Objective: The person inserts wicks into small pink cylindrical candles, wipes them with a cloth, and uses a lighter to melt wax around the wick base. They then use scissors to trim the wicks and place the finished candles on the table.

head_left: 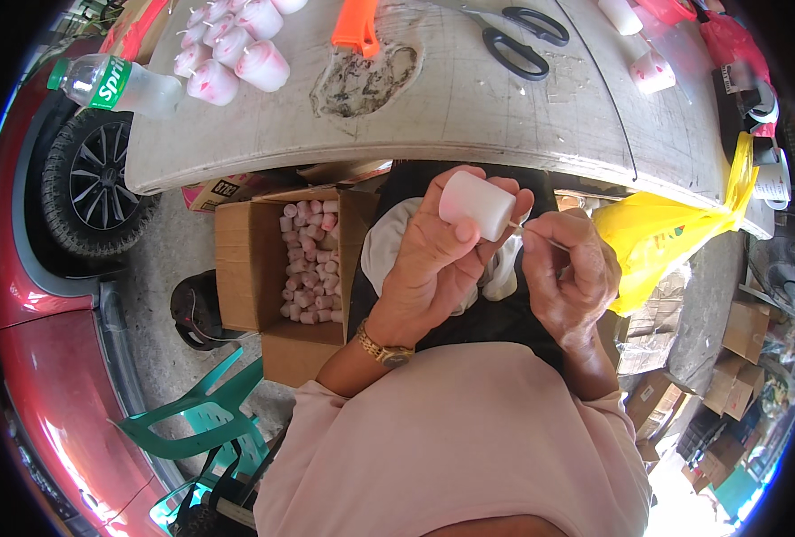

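Note:
Just below the table's near edge, my left hand point(426, 259) grips a short white candle point(476, 206) with a pink tint at one end. The candle lies tipped on its side across my fingers, its other end facing right. From that end a thin wick point(517, 225) runs to my right hand point(575, 279), whose thumb and fingers are pinched together on it. On the table, a cluster of similar pink and white candles point(235, 49) stands at the far left. Two more candles, one a pink-marked candle point(653, 73), sit at the far right.
The worn white table point(254, 134) spans ahead, bearing black-handled scissors point(518, 45), an orange tool point(355, 27) and a plastic bottle point(120, 85). A cardboard box point(247, 268) full of candles stands on the left floor. A yellow bag point(657, 228) hangs at right. A green chair point(205, 416) stands lower left.

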A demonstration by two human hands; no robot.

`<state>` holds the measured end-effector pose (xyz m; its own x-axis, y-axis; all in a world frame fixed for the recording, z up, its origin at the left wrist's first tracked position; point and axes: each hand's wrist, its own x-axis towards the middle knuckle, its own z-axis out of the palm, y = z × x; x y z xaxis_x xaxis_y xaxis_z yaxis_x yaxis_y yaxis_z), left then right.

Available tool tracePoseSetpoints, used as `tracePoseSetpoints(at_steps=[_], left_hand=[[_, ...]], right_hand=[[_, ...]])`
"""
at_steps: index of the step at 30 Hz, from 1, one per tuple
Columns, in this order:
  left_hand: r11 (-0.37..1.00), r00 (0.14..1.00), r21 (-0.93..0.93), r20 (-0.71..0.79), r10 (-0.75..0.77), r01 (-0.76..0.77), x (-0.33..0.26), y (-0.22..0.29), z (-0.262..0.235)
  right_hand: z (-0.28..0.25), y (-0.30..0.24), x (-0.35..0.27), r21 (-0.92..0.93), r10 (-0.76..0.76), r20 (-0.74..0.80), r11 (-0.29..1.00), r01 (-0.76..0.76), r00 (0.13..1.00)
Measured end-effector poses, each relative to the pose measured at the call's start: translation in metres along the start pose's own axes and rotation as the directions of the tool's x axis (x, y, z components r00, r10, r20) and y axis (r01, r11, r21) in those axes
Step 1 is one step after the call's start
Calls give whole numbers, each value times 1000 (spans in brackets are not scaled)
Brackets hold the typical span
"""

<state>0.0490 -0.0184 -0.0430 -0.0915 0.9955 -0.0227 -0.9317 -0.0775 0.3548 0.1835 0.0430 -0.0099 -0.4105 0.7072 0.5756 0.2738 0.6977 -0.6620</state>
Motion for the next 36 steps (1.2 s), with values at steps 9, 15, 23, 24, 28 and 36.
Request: tracePoseSetpoints(at_steps=[9, 15, 23, 24, 28, 36], left_hand=[[977, 992, 177, -22, 125, -119, 4, -4, -3], [927, 983, 337, -21, 184, -166, 2, 0, -4], [895, 988, 424, -2, 156, -140, 2, -6, -1], [893, 986, 426, -10, 165, -145, 2, -5, -1], [868, 979, 469, -33, 199, -160, 0, 2, -5], [864, 986, 482, -1, 164, -143, -2, -5, -2]], right_hand=[[-4, 3, -2, 83, 207, 164, 971, -223, 964], [-12, 10, -11, 218, 452, 148, 853, -475, 880], [-3, 7, -8, 186, 326, 153, 918, -351, 933], [-3, 8, -6, 153, 286, 167, 938, -312, 943], [-2, 6, -3, 137, 214, 209, 960, -245, 954], [2, 11, -14, 540, 454, 300, 644, -541, 839]])
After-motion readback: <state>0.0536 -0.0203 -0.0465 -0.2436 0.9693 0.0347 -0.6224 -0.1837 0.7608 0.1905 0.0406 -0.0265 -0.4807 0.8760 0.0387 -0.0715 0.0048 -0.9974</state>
